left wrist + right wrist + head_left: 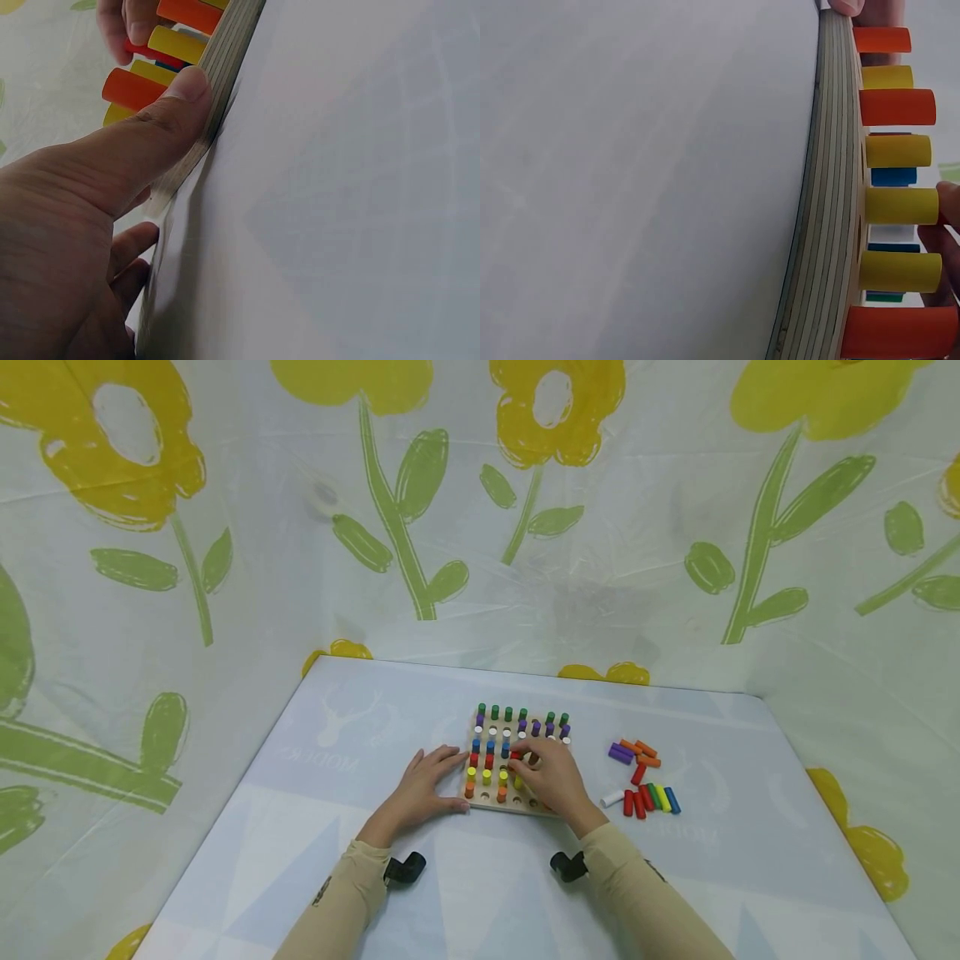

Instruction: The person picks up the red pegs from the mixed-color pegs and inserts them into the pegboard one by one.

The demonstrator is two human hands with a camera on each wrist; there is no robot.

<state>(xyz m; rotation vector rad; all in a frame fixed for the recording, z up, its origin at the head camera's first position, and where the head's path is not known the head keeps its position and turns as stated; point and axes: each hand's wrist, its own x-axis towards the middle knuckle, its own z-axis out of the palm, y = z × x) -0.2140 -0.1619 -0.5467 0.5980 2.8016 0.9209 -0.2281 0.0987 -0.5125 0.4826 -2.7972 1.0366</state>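
Note:
A wooden pegboard (510,808) with rows of green, purple, white, blue, red, yellow and orange pegs lies on the table. My left hand (422,789) rests at its left side, fingers extended along the edge and the thumb at the near corner. In the left wrist view that thumb (169,112) lies against the board's layered edge, beside an orange peg (135,88). Over the board's middle, my right hand (553,777) pinches a red peg (516,755) among the standing pegs. The right hand covers part of the right-hand rows. Yellow pegs (901,206) stand along the near side in the right wrist view.
Right of the board lie loose pegs: orange ones (648,761), purple ones (621,753), a white one (612,798), several red ones (628,803), and a green, a yellow and a blue peg (672,800). A flower-patterned curtain (600,568) hangs behind the table (495,893).

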